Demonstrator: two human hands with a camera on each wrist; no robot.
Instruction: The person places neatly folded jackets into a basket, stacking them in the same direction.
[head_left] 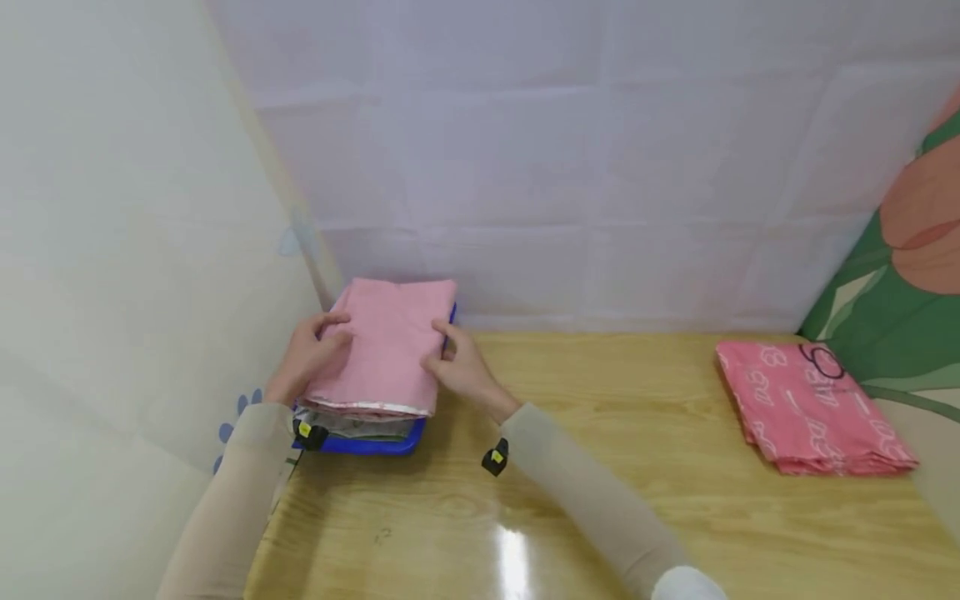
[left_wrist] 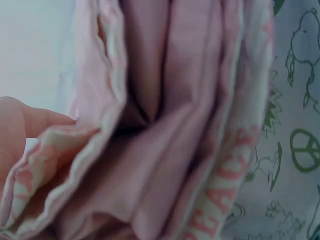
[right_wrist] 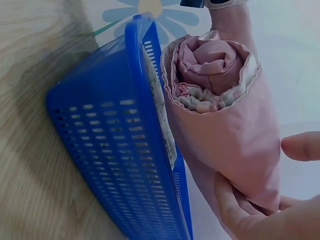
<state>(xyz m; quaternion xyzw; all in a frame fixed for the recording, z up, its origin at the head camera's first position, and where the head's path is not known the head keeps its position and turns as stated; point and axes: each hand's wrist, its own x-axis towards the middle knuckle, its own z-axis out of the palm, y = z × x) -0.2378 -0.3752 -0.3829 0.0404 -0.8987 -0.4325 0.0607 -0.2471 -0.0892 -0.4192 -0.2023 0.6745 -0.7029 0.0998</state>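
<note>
A folded pink cloth lies between both hands, over the blue basket. My left hand grips its left edge, and my right hand holds the right edge with thumb and fingers. In the left wrist view the cloth's layers show a pale printed underside with "PEACE" lettering. From the right wrist view the cloth looks rolled at its end, beside the perforated basket wall. A light grey cloth with green drawings lies in the basket beneath the pink one.
A folded bright pink cloth with white print and a black mark lies at the right of the wooden table. A pale wall stands close by the basket on the left, with a white sheet behind the table.
</note>
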